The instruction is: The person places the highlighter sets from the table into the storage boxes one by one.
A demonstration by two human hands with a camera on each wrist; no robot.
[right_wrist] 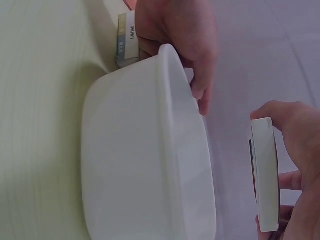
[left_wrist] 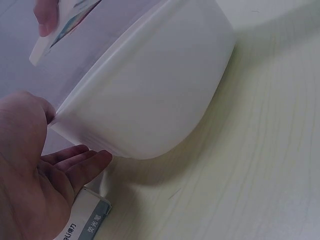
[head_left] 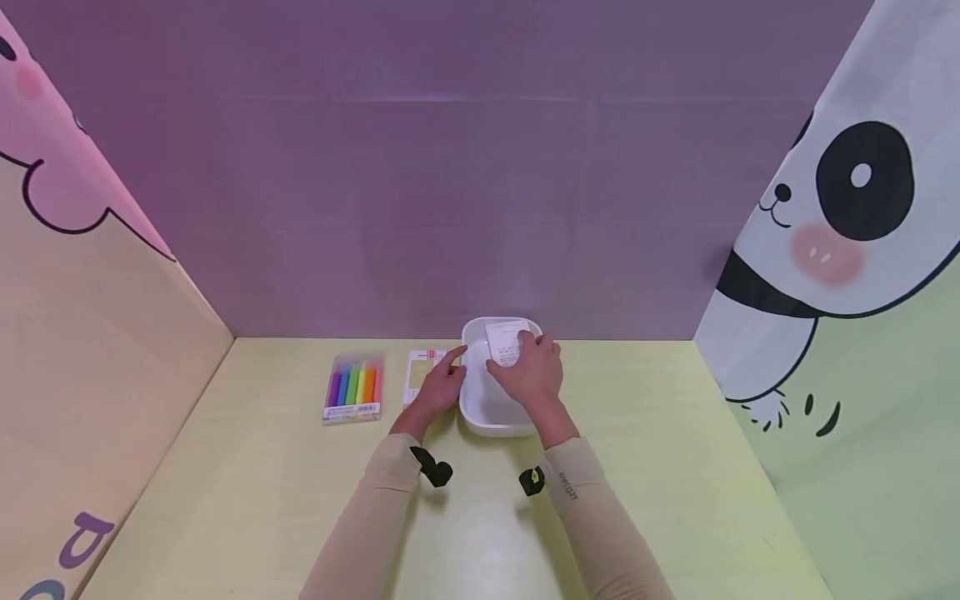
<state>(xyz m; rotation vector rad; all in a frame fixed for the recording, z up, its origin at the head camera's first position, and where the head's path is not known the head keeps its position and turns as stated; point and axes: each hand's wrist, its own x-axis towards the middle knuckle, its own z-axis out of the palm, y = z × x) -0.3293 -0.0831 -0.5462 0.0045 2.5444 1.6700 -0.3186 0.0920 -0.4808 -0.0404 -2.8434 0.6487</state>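
A white plastic tub (head_left: 491, 410) stands on the table against the back wall. At its left rim, my left hand (head_left: 441, 390) grips the edge, with the thumb over the top and the fingers along the outside wall in the left wrist view. Over the tub's opening, my right hand (head_left: 534, 371) holds a flat white box (head_left: 504, 343) by its edges. Small printed text covers the box's upper face; its thin white side (right_wrist: 266, 175) shows in the right wrist view, above the tub's rim.
Partly under my left hand lies a second white carton, a highlighter box (head_left: 414, 377). Farther left is a clear pack of coloured markers (head_left: 352, 390). A purple backdrop (head_left: 450, 208) rises right behind the tub, with printed panels at both sides.
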